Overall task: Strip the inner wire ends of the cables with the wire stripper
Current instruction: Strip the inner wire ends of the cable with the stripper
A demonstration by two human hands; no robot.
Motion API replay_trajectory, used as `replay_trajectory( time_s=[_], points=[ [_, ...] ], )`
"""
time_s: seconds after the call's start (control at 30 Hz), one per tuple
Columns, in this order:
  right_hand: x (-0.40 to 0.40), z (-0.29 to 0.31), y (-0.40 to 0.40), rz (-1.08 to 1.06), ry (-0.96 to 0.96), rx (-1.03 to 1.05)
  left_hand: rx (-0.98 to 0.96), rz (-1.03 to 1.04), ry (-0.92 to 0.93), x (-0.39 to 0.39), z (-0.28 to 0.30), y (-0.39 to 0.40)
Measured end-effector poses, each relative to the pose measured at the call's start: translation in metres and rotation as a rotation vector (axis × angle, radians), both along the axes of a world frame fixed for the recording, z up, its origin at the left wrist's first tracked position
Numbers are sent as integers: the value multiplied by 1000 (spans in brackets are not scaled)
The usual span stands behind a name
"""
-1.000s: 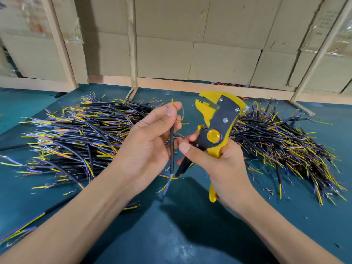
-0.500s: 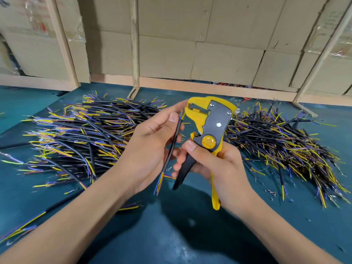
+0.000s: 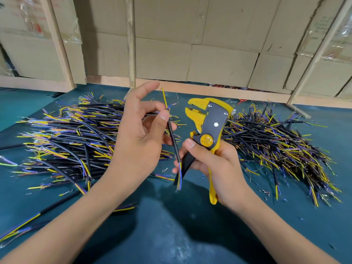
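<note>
My left hand (image 3: 141, 134) pinches a short black cable (image 3: 174, 141) near its top between thumb and fingers, index finger raised. The cable stands nearly upright; a yellow inner wire and thin blue and purple ones stick up from its top, and more coloured ends hang below. My right hand (image 3: 215, 166) grips the handles of a yellow and grey wire stripper (image 3: 207, 126), jaws pointing up and left, a short gap right of the cable's top wires. The jaws hold nothing.
A big pile of black cables with yellow, blue and purple ends (image 3: 72, 138) lies left on the teal table (image 3: 171, 235); a second pile (image 3: 276, 145) lies right. Cardboard boxes (image 3: 209, 54) and wooden posts stand behind. Small trimmings dot the surface.
The left hand raised the cable and splayed its top wires, lifting the index finger away. The stripper drew slightly right, leaving a gap between its jaws and the wires.
</note>
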State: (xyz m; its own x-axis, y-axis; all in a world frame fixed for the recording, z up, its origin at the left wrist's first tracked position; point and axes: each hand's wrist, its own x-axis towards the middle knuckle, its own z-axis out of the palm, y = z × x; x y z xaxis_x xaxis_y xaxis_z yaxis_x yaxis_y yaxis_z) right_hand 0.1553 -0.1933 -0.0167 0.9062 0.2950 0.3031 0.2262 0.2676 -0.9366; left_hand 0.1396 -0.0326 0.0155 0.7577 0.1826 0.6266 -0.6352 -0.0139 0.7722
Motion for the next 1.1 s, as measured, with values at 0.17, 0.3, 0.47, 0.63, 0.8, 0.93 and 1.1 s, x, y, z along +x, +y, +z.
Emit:
replay_trajectory(
  time_s=[0.17, 0.3, 0.47, 0.63, 0.8, 0.93, 1.1],
  points=[
    [-1, 2, -1, 95, 9, 16, -11, -22, -37, 1, 1, 4],
    [-1, 8, -6, 144, -6, 9, -16, -38, -42, 0, 0, 4],
    [-3, 10, -8, 180, -44, -44, -19, -1, -73, -2, 0, 3],
    [-3, 8, -8, 193, -48, -63, -6, 6, -86, -6, 2, -1],
    [-2, 6, -7, 188, -46, -57, 2, 29, -78, -7, 4, 0],
    [-3, 6, -8, 199, -38, -73, -15, 46, -51, -7, 5, 4],
    [-4, 1, -7, 201, -18, -147, 19, 62, 29, -7, 9, 10]
  ],
)
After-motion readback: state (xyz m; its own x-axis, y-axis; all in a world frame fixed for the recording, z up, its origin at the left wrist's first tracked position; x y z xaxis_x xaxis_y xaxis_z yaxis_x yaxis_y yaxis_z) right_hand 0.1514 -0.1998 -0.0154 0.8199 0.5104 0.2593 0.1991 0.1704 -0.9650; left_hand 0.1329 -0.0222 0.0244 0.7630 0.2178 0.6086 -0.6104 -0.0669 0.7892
